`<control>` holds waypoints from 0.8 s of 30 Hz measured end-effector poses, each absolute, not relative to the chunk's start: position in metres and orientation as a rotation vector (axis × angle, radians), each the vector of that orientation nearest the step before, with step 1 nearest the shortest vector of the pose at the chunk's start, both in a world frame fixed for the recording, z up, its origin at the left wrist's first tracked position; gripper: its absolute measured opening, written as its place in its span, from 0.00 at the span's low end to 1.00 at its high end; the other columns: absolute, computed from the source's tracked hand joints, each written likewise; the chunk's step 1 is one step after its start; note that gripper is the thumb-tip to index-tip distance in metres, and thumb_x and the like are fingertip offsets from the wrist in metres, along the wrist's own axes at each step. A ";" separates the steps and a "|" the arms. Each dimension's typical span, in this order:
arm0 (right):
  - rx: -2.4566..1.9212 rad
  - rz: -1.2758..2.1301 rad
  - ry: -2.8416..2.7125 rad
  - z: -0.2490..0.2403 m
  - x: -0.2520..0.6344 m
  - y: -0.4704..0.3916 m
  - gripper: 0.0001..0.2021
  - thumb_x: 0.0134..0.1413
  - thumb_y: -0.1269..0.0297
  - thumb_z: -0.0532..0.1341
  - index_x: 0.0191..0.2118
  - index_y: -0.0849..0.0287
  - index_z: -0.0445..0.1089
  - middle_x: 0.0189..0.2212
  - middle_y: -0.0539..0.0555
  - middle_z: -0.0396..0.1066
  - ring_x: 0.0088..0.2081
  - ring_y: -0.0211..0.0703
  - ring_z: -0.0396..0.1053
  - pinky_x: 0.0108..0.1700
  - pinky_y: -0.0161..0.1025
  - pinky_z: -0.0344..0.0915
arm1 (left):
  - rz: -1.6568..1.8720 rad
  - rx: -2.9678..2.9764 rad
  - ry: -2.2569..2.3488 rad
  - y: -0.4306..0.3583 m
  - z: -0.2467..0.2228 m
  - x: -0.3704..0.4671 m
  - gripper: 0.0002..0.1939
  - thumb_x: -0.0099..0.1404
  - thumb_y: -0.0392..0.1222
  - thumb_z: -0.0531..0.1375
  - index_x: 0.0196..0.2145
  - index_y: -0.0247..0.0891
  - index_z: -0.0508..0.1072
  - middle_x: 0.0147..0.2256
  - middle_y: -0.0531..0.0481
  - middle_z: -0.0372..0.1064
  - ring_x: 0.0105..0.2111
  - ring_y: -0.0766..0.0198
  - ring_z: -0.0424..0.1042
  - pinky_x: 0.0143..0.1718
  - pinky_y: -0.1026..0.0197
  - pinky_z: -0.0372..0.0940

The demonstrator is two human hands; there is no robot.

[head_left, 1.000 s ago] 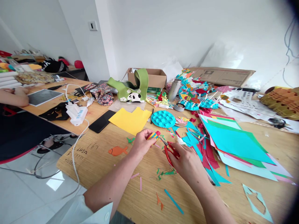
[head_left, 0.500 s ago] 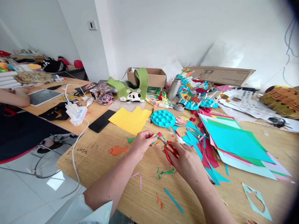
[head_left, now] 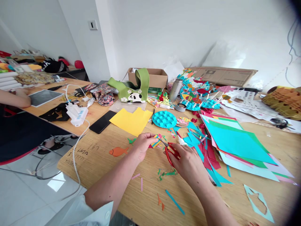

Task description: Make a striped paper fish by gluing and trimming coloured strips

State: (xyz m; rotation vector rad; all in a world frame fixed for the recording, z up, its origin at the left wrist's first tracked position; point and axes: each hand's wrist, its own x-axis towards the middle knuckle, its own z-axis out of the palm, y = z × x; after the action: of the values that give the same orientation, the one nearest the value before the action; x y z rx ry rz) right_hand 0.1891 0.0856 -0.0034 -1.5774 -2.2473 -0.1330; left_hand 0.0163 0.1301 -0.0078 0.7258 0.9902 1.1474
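Observation:
Between the thumb and fingers of my left hand [head_left: 141, 146] is a small striped paper piece [head_left: 155, 142] in yellow and blue; its full outline is partly hidden. My right hand [head_left: 188, 160] grips red-handled scissors [head_left: 171, 152], their blades pointing left at the edge of that piece. An orange paper fish [head_left: 118, 151] lies on the table left of my left hand. Beyond my hands are a round turquoise woven-paper disc [head_left: 164, 119] and a white-tipped glue bottle [head_left: 181, 140]. Green paper scraps [head_left: 166, 173] lie below the scissors.
Turquoise and red offcuts [head_left: 208, 153] lie beside a stack of coloured paper [head_left: 242, 142] on the right. Yellow paper [head_left: 131, 121], a black phone [head_left: 102, 121] and a white power strip [head_left: 77, 114] are left. Another person's arm [head_left: 14, 98] rests at the far left table.
The striped piece has turned slightly in my left fingers, and the scissor blades look a little closer together. Everything else stays in place.

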 end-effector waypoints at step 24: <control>-1.577 -0.105 -2.256 -0.003 0.190 0.085 0.13 0.62 0.57 0.54 0.40 0.58 0.72 0.30 0.58 0.75 0.35 0.49 0.72 0.37 0.42 0.62 | 1.140 0.759 1.000 0.129 -0.007 0.016 0.07 0.41 0.36 0.66 0.24 0.34 0.76 0.23 0.51 0.73 0.22 0.69 0.67 0.25 0.66 0.58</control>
State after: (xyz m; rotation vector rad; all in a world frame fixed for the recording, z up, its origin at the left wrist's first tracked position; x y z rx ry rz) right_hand 0.1901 0.0852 -0.0032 -1.5774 -2.2559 -0.1053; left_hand 0.0162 0.1287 -0.0073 0.7591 0.9997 1.1405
